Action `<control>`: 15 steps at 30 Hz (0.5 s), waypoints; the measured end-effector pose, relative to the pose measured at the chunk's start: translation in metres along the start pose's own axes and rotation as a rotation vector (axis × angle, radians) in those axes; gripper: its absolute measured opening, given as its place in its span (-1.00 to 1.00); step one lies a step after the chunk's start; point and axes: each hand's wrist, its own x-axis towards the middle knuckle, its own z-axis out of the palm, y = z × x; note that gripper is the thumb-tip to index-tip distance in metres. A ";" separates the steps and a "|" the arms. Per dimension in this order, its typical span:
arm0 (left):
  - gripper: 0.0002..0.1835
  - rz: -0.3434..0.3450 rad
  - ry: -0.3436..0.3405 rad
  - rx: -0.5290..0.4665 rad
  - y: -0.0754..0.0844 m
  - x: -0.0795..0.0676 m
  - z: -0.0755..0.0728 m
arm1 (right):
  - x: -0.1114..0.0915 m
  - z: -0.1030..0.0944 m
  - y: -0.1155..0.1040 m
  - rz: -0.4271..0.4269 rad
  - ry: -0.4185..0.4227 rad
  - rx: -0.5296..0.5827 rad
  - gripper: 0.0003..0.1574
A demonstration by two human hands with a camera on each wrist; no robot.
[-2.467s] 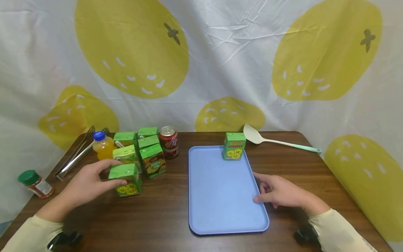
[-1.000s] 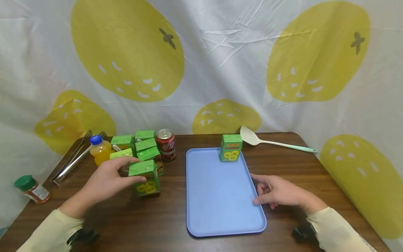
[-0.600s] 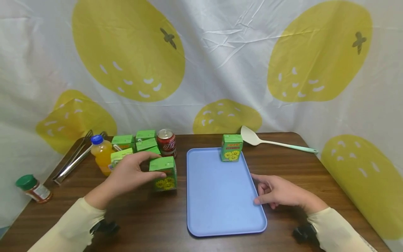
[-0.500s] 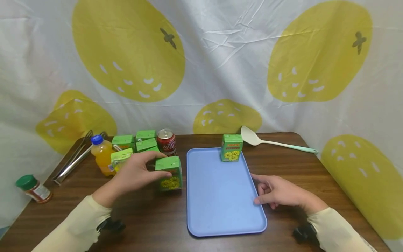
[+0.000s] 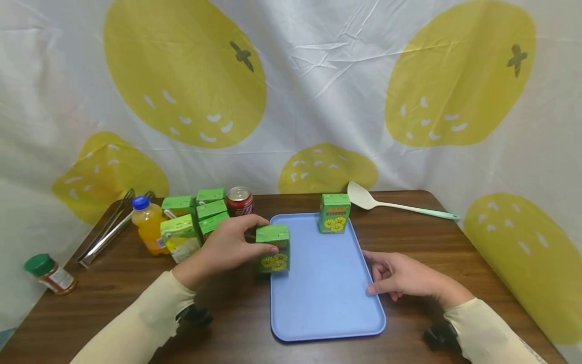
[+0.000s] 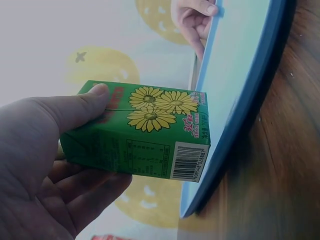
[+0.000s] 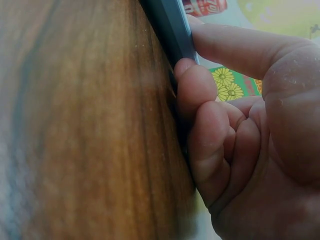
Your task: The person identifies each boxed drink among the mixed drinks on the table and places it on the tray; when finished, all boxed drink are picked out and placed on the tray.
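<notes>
My left hand [image 5: 229,245] grips a green drink carton [image 5: 275,258] with yellow flowers on its front, thumb on the near side. In the left wrist view, the carton [image 6: 145,130] shows flowers and a barcode; the fingers go behind it. It overlaps the left rim of the blue tray [image 5: 327,298] in the head view. My right hand [image 5: 404,280] holds the tray's right edge, and in the right wrist view the thumb lies over the rim with curled fingers against the edge. A matching carton [image 5: 334,215] stands upright at the tray's far right corner.
Several more green cartons [image 5: 179,237] stand at the left, beside an orange juice bottle [image 5: 150,225] and a red soda can [image 5: 239,202]. Metal tongs [image 5: 104,237] and a green-capped spice jar [image 5: 51,273] lie further left. A spatula [image 5: 400,205] lies at the back right.
My left hand has carried the flowered carton rightward from the group of cartons to over the tray's left edge. My right hand keeps its hold on the tray.
</notes>
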 end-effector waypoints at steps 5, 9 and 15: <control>-0.51 0.006 -0.032 -0.015 -0.001 0.012 0.013 | 0.001 0.000 0.003 -0.002 0.000 -0.020 0.32; -0.49 0.004 -0.041 0.008 -0.003 0.021 0.022 | 0.001 0.000 0.001 0.002 -0.001 -0.019 0.32; -0.47 0.000 -0.082 -0.015 0.001 0.038 0.036 | -0.001 -0.001 -0.001 0.001 0.002 -0.002 0.31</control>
